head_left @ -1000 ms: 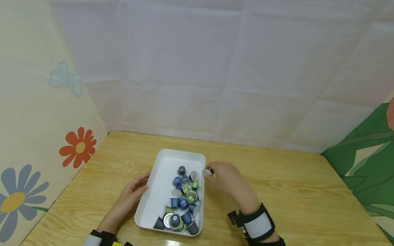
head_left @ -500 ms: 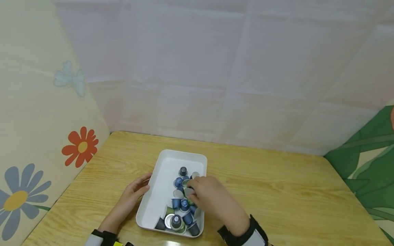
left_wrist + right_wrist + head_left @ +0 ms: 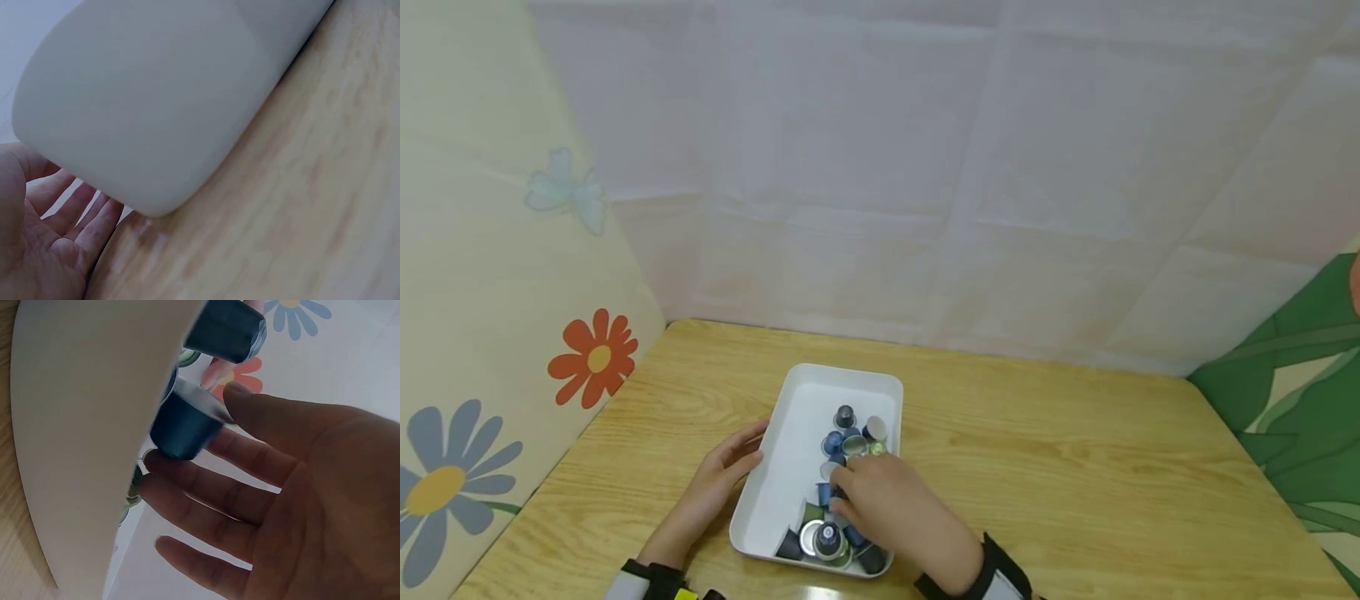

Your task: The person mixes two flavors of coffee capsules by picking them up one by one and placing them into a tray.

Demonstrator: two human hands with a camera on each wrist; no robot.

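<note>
A white rectangular tray (image 3: 784, 467) with several coffee capsules lies on the table. My left hand (image 3: 718, 477) rests against its left side, fingers loosely extended; in the left wrist view that hand (image 3: 56, 231) touches the tray wall (image 3: 150, 106). Down among the capsules in the tray's right half is my right hand (image 3: 891, 508). In the right wrist view, a blue coffee capsule (image 3: 184, 428) sits tilted between the thumb and index finger of this hand (image 3: 300, 481). A second blue capsule (image 3: 226, 330) shows above it. The right hand covers some capsules in the head view.
A dark grey capsule (image 3: 845, 416) stands upright toward the tray's far end. Green, silver and dark capsules (image 3: 828, 540) crowd the near end. The wooden table (image 3: 1075, 467) extends right of the tray. White cloth (image 3: 865, 183) hangs behind, with floral panels at both sides.
My right hand has moved from outside the tray's right edge, where it held a pale-lidded capsule, leftward and nearer into the pile. My left hand has stayed at the tray's side.
</note>
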